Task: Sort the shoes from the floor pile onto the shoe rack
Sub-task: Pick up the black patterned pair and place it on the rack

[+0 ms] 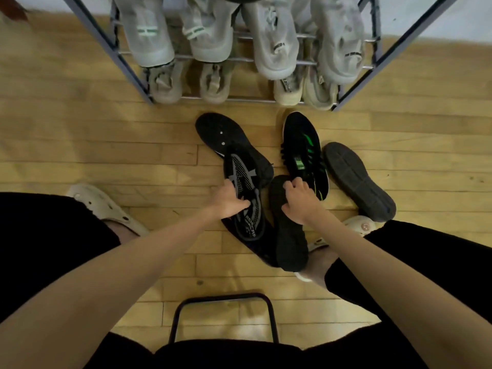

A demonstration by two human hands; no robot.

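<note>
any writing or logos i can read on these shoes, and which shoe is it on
No text reads in full.
Insole of the black and grey shoe held by the left hand: printed word, partly "...CAF", rest blurred.
Heel tabs of the pale shoes on the shoe rack: small dark print, too blurred to read.
Tongue of the black shoe with green stripes: green label, unreadable.

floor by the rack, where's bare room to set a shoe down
Bare floor lies left of the pile, between the rack's left leg and the beige clog. It is crowded centre-right, where the left hand and right hand each grip a black shoe, beside the green-striped shoe and the upturned sole.
</note>
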